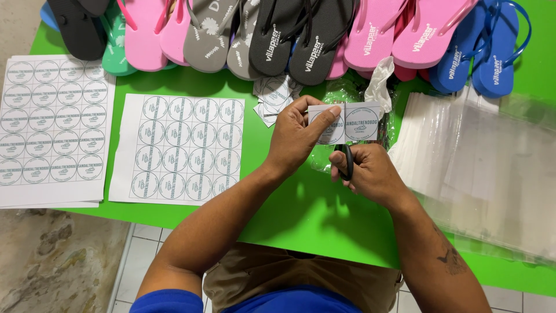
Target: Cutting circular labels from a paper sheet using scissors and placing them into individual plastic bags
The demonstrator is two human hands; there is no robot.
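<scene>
Above a glossy green table, the left hand pinches a flat paper label strip; beneath it, the right hand grips black scissors.

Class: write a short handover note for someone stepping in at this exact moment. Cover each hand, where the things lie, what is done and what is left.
Left hand: pinches a paper strip of two round labels, held above the green table.
Right hand: works black scissors, blades at the strip between the two labels.
Done: a small pile of cut labels lies by the flip-flops.
Left: this strip is not yet cut through; one printed sheet and a stack of sheets lie uncut at left. Clear bags sit at right.
</scene>
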